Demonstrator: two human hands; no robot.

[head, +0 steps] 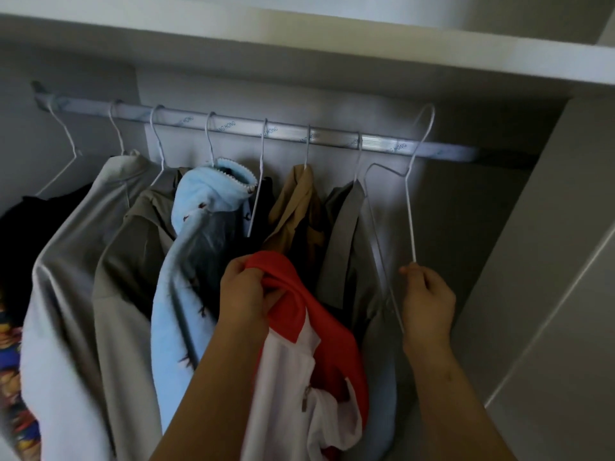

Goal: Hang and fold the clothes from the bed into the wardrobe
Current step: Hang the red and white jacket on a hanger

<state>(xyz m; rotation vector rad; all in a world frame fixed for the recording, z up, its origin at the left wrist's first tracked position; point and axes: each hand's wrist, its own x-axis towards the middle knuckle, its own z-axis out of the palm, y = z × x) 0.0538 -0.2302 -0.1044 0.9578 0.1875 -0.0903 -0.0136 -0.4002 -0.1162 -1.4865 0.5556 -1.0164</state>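
The view looks into an open wardrobe (549,227) with pale grey walls, a thick white shelf (299,38) across the top and a silver rail (332,136) running left to right beneath it, printed lettering showing along the rail. A row of white wire hangers sits on the rail. At the far left one empty hanger (63,141) hangs above a black garment (26,227). To its right come a pale grey top (66,261), a grey-brown shirt (133,244), a light blue fleece (199,211) with small dark marks, a tan garment (296,201) and a grey one (346,227). A bright printed cloth (10,394) shows at the lower left edge. The right end of the wardrobe, beyond the last garment, is bare wall in shadow. Near the camera, the left hand (246,291) grips a red and white garment (299,327) by its red upper part. The fingers are curled tight into the cloth, and the rest of it hangs down in front of the hung clothes. The right hand (429,301) holds a bare wire hanger (411,221) at its lower corner, thumb and fingers pinched together on the wire. The hanger's hook stands up at the right part of the rail, its top higher than the other hooks — whether it touches the rail cannot be told. The two hands are well apart, with the grey garment between them farther back.
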